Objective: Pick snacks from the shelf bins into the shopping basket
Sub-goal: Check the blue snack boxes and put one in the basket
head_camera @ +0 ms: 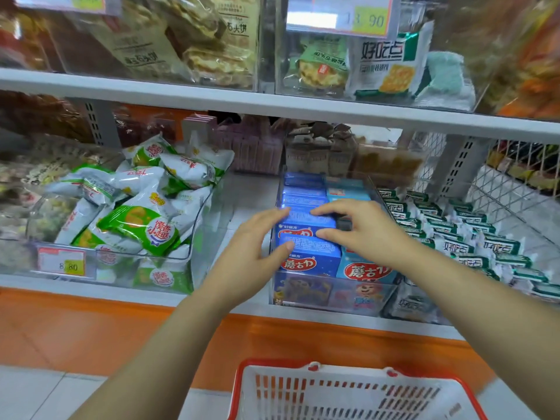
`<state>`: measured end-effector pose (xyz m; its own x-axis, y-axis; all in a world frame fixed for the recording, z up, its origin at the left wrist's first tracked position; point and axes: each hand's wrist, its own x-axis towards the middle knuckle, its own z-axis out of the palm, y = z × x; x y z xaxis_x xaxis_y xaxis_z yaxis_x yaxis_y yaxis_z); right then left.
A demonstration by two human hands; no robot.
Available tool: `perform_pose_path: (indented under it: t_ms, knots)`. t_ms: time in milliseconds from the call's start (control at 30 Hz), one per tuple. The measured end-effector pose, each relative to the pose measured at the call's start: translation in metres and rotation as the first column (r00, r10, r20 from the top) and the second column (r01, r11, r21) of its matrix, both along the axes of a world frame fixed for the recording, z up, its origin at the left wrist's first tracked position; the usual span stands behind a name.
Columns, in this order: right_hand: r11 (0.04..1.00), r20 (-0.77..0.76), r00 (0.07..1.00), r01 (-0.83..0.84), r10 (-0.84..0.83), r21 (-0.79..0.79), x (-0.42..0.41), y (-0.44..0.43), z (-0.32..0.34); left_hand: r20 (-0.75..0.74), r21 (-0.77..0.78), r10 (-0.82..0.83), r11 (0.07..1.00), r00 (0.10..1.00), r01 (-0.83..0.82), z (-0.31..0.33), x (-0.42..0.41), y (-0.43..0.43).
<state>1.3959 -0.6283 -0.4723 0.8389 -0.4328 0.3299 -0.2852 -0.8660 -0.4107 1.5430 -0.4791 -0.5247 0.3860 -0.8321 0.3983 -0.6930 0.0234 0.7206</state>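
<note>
A clear bin (330, 294) on the lower shelf holds rows of dark blue snack boxes (309, 256) and light blue boxes (363, 269). My left hand (257, 241) rests on the left side of the front dark blue boxes, thumb on a box top, fingers spread. Over the same boxes from the right lies my right hand (360, 228), its fingertips touching their tops. Neither hand has lifted a box. A red and white shopping basket (242, 389) sits below on the floor, and no snacks show in the part I can see.
A clear bin of green and white snack bags (136, 213) stands to the left. Small green and white packets (472, 237) fill the bin on the right. Upper shelf bins (378, 62) hold biscuit packs. The shelf's orange base (121, 338) runs between bins and basket.
</note>
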Motion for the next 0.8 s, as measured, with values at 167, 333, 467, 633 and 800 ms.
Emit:
perform_pose_path:
  t_ms: [167, 333, 467, 633, 800]
  knots:
    - [0.996, -0.134, 0.99, -0.054, 0.044, -0.069, -0.001, -0.003, -0.004, 0.275, 0.162, 0.026, 0.984, 0.961, -0.072, -0.009, 0.0, -0.001]
    - [0.996, -0.097, 0.995, -0.03, 0.022, -0.081, 0.015, -0.017, 0.005, 0.414, 0.198, 0.024, 0.973, 0.91, -0.116, -0.006, 0.0, -0.002]
    - [0.997, -0.207, 0.977, 0.043, -0.055, -0.066, 0.031, -0.032, 0.009, 0.399, 0.182, 0.027, 0.977, 0.917, -0.108, -0.008, 0.0, 0.0]
    - [0.996, -0.317, 0.944, 0.08, -0.09, -0.043, 0.042, -0.039, 0.024, 0.369, 0.193, 0.021, 0.976, 0.929, -0.099, -0.007, -0.002, 0.0]
    - [0.992, -0.397, 0.909, 0.102, -0.124, -0.076, 0.045, -0.041, 0.026, 0.367, 0.209, 0.012, 0.973, 0.93, -0.095, -0.006, -0.003, 0.001]
